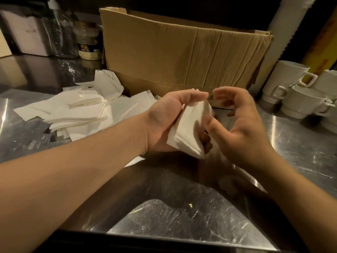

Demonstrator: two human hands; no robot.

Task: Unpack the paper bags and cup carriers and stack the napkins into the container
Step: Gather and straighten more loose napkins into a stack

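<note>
My left hand [165,117] grips a small stack of folded white napkins [189,130] above the steel counter, thumb on top and fingers curled underneath. My right hand [237,121] hovers just right of the stack, fingers loosely curved and blurred, the thumb close to the napkins' edge and holding nothing. A loose pile of white napkins [78,110] lies spread on the counter to the left. Behind my hands stands an open cardboard box [182,52], its near flap raised; its inside is hidden.
White mugs [299,92] are stacked at the right edge of the steel counter [182,216]. At the back left stand a clear bottle [60,33], a small jar [89,42] and a white napkin holder [25,31]. A white roll [290,28] stands at the back right.
</note>
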